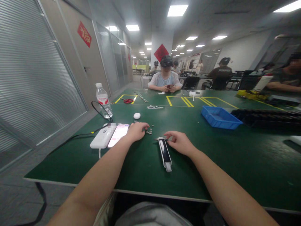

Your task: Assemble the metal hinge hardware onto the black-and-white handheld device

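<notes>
Green table (211,163): left hand (137,130), curled and empty, beside washers (149,132); right hand (180,143) touches a black strip (165,153), ungripped; nudges could scatter washers.

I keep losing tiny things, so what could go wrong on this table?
The tiny metal rings lie loose beside the left hand; a nudge might scatter them. The water bottle stands near the phone, so tipping it could be trouble, though it is capped. The right hand might push the long black part askew.

Left hand (137,131) beside small washers (149,132)
</notes>
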Action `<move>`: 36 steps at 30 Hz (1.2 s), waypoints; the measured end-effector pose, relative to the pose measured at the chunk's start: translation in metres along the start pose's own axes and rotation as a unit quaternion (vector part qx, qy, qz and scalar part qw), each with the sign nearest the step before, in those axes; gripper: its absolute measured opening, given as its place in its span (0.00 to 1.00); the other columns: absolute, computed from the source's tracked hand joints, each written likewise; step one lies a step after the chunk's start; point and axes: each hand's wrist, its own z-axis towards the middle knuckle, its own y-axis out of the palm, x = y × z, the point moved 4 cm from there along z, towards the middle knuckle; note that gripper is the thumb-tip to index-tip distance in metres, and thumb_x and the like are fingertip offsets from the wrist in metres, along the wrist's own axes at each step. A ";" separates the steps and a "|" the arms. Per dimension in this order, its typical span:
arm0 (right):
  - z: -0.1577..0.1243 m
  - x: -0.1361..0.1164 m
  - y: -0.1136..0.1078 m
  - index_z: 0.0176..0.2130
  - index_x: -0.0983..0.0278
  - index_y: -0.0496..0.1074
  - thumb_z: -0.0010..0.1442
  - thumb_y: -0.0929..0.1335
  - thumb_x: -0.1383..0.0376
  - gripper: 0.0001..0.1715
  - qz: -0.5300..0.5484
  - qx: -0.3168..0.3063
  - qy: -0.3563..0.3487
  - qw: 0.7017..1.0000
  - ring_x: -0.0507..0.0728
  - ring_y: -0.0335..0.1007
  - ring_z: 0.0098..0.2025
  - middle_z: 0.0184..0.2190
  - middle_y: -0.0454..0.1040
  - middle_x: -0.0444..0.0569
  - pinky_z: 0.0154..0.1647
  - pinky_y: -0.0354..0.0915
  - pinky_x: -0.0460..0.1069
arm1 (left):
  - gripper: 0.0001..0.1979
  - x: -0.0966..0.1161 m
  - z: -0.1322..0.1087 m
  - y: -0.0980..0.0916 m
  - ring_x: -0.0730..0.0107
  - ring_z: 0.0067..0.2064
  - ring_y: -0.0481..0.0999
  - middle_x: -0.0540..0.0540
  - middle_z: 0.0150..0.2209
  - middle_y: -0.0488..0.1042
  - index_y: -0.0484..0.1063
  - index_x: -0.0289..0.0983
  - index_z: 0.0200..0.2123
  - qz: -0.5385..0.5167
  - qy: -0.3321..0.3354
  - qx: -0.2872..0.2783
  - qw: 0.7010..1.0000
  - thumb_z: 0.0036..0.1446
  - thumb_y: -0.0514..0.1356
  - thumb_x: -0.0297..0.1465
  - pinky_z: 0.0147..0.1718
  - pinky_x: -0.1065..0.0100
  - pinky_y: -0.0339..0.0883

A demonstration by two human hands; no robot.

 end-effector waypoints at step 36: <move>0.000 -0.001 0.001 0.42 0.64 0.73 0.49 0.65 0.73 0.19 -0.013 -0.001 -0.019 1.000 0.47 0.62 0.23 0.33 0.74 0.46 0.29 0.63 0.45 | 0.12 0.018 -0.005 0.001 0.60 0.46 0.70 0.43 0.42 0.73 0.74 0.41 0.41 0.115 0.000 -0.035 0.993 0.56 0.53 0.30 0.45 0.60 0.60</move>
